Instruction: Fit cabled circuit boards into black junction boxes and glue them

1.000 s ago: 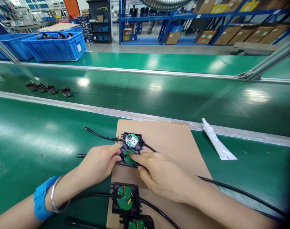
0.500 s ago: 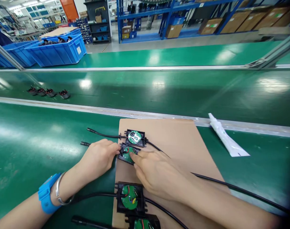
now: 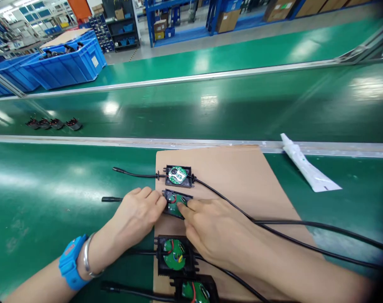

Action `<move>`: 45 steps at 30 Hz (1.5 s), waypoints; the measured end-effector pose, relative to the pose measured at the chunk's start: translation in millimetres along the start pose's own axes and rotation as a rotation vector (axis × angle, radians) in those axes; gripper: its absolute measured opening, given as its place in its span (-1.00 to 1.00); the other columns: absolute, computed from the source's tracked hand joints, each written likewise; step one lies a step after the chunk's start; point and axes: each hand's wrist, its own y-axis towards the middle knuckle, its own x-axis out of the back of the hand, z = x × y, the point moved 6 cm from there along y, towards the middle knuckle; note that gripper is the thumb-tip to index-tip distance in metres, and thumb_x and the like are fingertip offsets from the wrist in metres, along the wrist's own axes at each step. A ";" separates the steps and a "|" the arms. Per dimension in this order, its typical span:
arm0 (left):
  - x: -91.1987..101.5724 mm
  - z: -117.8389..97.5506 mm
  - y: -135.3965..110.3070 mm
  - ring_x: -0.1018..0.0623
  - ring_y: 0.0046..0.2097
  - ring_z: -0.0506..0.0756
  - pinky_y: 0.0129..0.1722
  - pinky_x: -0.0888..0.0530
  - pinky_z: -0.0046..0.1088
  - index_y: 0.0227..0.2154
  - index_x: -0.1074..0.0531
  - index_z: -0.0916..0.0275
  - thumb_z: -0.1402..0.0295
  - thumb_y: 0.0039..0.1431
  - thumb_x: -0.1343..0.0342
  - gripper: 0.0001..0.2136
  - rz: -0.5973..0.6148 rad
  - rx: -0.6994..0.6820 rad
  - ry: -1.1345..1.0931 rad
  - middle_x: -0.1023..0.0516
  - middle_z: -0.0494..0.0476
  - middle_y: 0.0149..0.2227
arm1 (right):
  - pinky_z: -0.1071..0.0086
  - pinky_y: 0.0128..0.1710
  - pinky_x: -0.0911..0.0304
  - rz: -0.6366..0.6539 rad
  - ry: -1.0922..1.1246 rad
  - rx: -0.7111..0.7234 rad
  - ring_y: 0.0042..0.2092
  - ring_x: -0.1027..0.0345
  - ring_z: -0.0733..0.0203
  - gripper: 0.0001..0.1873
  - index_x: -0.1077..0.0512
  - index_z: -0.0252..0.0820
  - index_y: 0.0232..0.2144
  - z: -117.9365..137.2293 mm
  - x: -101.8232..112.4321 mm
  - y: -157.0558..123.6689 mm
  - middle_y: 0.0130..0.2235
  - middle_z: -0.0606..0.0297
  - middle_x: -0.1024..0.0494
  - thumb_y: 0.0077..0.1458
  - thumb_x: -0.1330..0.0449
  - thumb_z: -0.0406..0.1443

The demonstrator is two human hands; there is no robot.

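My left hand (image 3: 143, 212) is closed, its fingertips pinching the left end of a black plastic housing where a cable enters. Inside this housing (image 3: 168, 194) lies a round green circuit board (image 3: 174, 206) with a red wire. From the other side, my right hand (image 3: 210, 221) grips the housing's right end, a fingertip pressed on the board. The thumb side is partly hidden. Just beyond sits another housing (image 3: 187, 182) with a board and cables. Nearer me are two more housings, one (image 3: 161, 269) with red and yellow wires on its board and one (image 3: 212, 286) cut off by the frame.
A cardboard sheet (image 3: 223, 168) lies under the housings on the green bench (image 3: 46, 189). Black cables (image 3: 330, 227) trail off to the right. A white tube (image 3: 307, 166) lies at right. Several small motor-like parts (image 3: 74, 123) stand far left, before blue crates (image 3: 68, 67).
The held housing has come slightly away from the one beyond it, leaving a small gap. Both hands keep their grip. My view has tilted and shifted a little.
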 end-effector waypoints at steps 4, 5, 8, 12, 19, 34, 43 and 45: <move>2.5 -10.4 2.3 -0.38 -0.42 0.11 -0.47 -0.34 -0.35 -0.45 -0.33 0.26 0.64 0.10 0.07 -0.82 0.027 -0.014 -0.029 -0.43 0.11 -0.44 | 0.29 -0.40 -0.16 0.004 -0.037 -0.041 -0.40 -0.44 0.13 -0.70 -0.53 -0.25 -0.28 -2.6 4.7 -8.0 -0.38 0.19 -0.57 0.07 -0.01 -0.36; 3.9 -11.2 0.7 -0.38 -0.42 0.11 -0.46 -0.35 -0.34 -0.45 -0.35 0.26 0.63 0.11 0.06 -0.83 0.030 -0.016 -0.083 -0.43 0.10 -0.44 | 0.29 -0.40 -0.17 0.020 -0.037 -0.039 -0.39 -0.44 0.13 -0.71 -0.53 -0.22 -0.30 -3.0 5.4 -10.9 -0.38 0.21 -0.57 0.07 -0.01 -0.36; 11.3 -10.1 -8.4 -0.40 -0.37 0.10 -0.41 -0.40 -0.34 -0.38 -0.42 0.26 0.55 0.17 0.06 -0.83 -0.017 0.043 -0.268 -0.44 0.11 -0.41 | 0.30 -0.40 -0.16 0.063 -0.029 -0.014 -0.39 -0.43 0.14 -0.73 -0.52 -0.16 -0.33 -3.2 6.1 -21.8 -0.41 0.26 -0.54 0.07 -0.01 -0.37; 16.5 -22.1 -21.6 -0.44 -0.27 0.11 -0.30 -0.50 -0.33 -0.06 -0.39 0.30 0.63 0.14 0.14 -0.64 -0.091 0.094 -0.333 -0.47 0.20 -0.23 | 0.31 -0.40 -0.15 0.042 -0.044 -0.022 -0.39 -0.42 0.14 -0.71 -0.52 -0.16 -0.24 -2.9 7.6 -32.6 -0.39 0.26 -0.53 0.07 -0.02 -0.38; -4.6 -62.5 -20.9 -0.49 -0.24 0.24 -0.36 -0.54 -0.23 0.07 -0.28 0.62 0.61 -0.06 0.08 -0.47 0.042 0.018 -0.044 -0.48 0.46 -0.19 | 0.33 -0.39 -0.15 0.048 -0.024 -0.001 -0.39 -0.41 0.16 -0.69 -0.53 -0.23 -0.22 1.2 5.9 -30.7 -0.38 0.19 -0.54 0.05 -0.04 -0.38; 13.9 -49.2 -3.0 -0.44 -0.09 0.16 -0.03 -0.38 -0.22 -0.16 -0.41 0.32 0.52 0.21 0.05 -0.80 -0.030 -0.136 -0.480 -0.47 0.20 -0.07 | 0.36 -0.37 -0.15 0.184 0.296 -0.141 -0.36 -0.33 0.20 -0.69 -0.29 -0.21 -0.16 -21.8 15.1 -41.8 -0.37 0.29 -0.45 -0.02 -0.02 -0.46; 0.4 -53.0 -10.6 -0.44 -0.03 0.18 0.03 -0.34 -0.25 -0.10 -0.42 0.35 0.53 0.15 0.01 -0.74 -0.005 -0.132 -0.425 -0.44 0.22 0.08 | 0.33 -0.42 -0.12 0.057 0.114 -0.004 -0.41 -0.29 0.20 -0.82 -0.28 -0.18 -0.34 -15.7 6.0 -45.4 -0.38 0.24 -0.41 0.19 0.09 -0.42; 1.3 -53.9 -10.9 -0.45 -0.03 0.19 0.03 -0.35 -0.25 -0.10 -0.42 0.36 0.53 0.12 0.00 -0.73 0.006 -0.125 -0.430 -0.45 0.23 0.06 | 0.33 -0.40 -0.15 -0.072 0.171 -0.042 -0.40 -0.32 0.19 -0.80 -0.28 -0.19 -0.32 -15.8 3.0 -45.6 -0.39 0.22 -0.41 0.25 0.13 -0.38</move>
